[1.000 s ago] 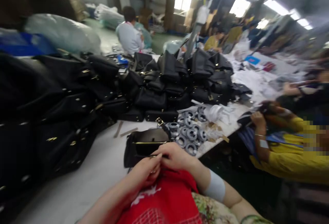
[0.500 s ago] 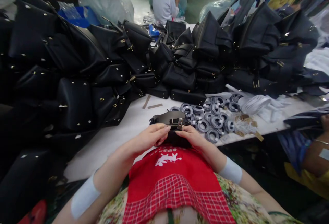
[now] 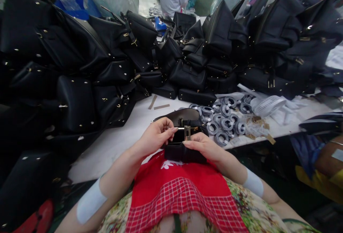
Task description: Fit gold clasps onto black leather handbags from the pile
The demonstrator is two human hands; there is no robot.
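A small black handbag (image 3: 184, 152) is tipped toward my red apron at the table's front edge, its top facing up. My left hand (image 3: 159, 135) is pinched at the left end of the bag's metal zip (image 3: 181, 128); whether it grips a zip puller is hidden by the fingers. My right hand (image 3: 202, 144) grips the bag's front edge, thumb on top beside the gold-coloured clasp plate (image 3: 187, 133). Behind the zip rises a curved black strap or handle (image 3: 187, 113).
Piles of black handbags (image 3: 72, 101) line the left and back of the table. Coiled grey straps (image 3: 227, 124), a white fan (image 3: 269, 105) and brown strips (image 3: 162, 106) lie on the white tabletop (image 3: 128, 138). Another person's arm (image 3: 331, 158) is at the right edge.
The bag's top has opened out, and its zip and clasp plate show more. My left hand has lifted and curled its fingers at the zip. The view has tilted slightly down.
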